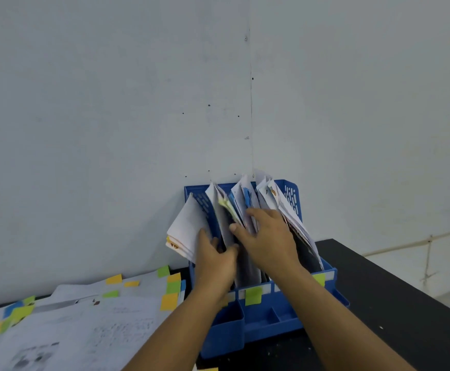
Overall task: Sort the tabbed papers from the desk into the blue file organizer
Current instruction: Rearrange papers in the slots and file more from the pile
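My left hand [216, 259] gripped a small sheaf of papers [186, 231] at the left end of the blue file organizer [266, 321], fingers curled round its lower edge, the sheets fanned out and leaning leftward over the outer wall. I held them that way, I think, to keep them clear while I found their slot. An orange tab [174, 246] showed at their lower corner.

My right hand [265, 236] lay among the filed papers [248, 202] in the middle compartments, fingers spread and fairly straight, thumb out to the left, pressing the standing sheets rightward. That was likely to open a gap between dividers, since the slots were already crowded and the pages sagged against each other.

The organizer stood on the dark surface [395, 311] against the wall [138, 103], with green sticky labels [253, 295] on its front rail, apparently marking compartments.

To its left, many loose tabbed papers [84, 322] lay overlapping on the surface, yellow, green and blue tabs along their edges. Much sorting seemed left.
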